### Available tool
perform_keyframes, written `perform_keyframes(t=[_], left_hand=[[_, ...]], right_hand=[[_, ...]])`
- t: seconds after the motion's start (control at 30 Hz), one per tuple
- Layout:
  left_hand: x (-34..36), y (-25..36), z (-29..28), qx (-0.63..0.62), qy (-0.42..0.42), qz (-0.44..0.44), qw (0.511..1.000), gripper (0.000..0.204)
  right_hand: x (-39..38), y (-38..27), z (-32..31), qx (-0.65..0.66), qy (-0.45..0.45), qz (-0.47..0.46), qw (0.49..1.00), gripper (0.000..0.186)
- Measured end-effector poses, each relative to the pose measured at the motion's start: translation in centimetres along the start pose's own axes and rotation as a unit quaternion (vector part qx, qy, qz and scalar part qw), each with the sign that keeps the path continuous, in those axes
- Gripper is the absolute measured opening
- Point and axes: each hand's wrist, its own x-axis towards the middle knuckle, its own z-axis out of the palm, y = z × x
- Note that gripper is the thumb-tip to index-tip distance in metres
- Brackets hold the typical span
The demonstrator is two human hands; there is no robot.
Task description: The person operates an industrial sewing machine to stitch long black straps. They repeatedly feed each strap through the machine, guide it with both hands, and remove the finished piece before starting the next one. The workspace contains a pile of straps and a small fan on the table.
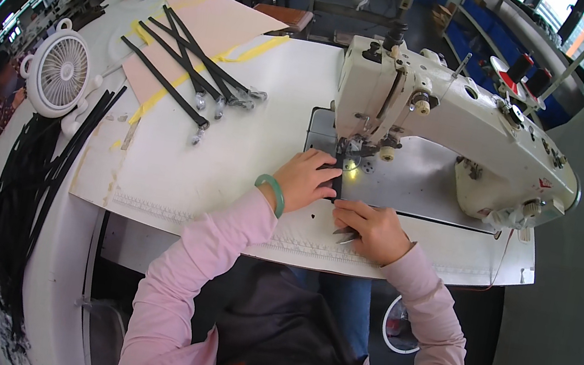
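Observation:
A short black strap (338, 183) lies on the machine bed, its far end under the presser foot of the white sewing machine (464, 107). My left hand (300, 181), with a green bangle (272, 193) at the wrist, has its fingertips on the strap's left side, just in front of the needle. My right hand (379, 232) is closed, its thumb and forefinger at the strap's near end. Metal thread snips (347, 235) stick out from under the right hand's curled fingers. A small lamp lights the spot beside the needle.
Several black straps with plastic-wrapped ends (183, 73) lie on pink sheeting (219, 18) at the far left. A white fan (61, 69) stands left, above a hanging bundle of black strips (24, 186). Thread spools (518, 68) stand behind the machine. A ruler strip (297, 245) edges the table.

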Motion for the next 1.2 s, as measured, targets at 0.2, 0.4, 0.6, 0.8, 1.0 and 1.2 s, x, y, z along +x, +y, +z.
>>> perform_keyframes(t=[0.2, 0.4, 0.6, 0.8, 1.0, 1.2], left_hand=[[0.1, -0.3, 0.2, 0.007, 0.026, 0.036, 0.999, 0.025], [0.2, -0.6, 0.1, 0.035, 0.018, 0.066, 0.997, 0.017], [1.0, -1.6, -0.4, -0.007, 0.004, 0.033, 0.999, 0.014], [1.5, -2.3, -0.2, -0.011, 0.006, 0.011, 1.000, 0.016], [2.6, -2.4, -0.5, -0.006, -0.004, -0.087, 0.996, 0.011], [5.6, -6.9, 1.0, 0.053, 0.027, 0.059, 0.996, 0.016]], right_hand=[[0.7, 1.9, -0.2, 0.045, -0.021, 0.045, 0.998, 0.035], [1.7, 3.4, 0.4, 0.026, -0.013, 0.056, 0.998, 0.033], [1.3, 3.0, 0.2, -0.048, 0.037, 0.048, 0.997, 0.027], [-0.3, 1.9, -1.4, -0.086, 0.098, 0.065, 0.989, 0.025], [-2.0, 1.8, -2.7, -0.109, 0.150, 0.107, 0.977, 0.023], [-3.5, 1.1, -3.7, -0.097, 0.246, 0.136, 0.955, 0.016]])
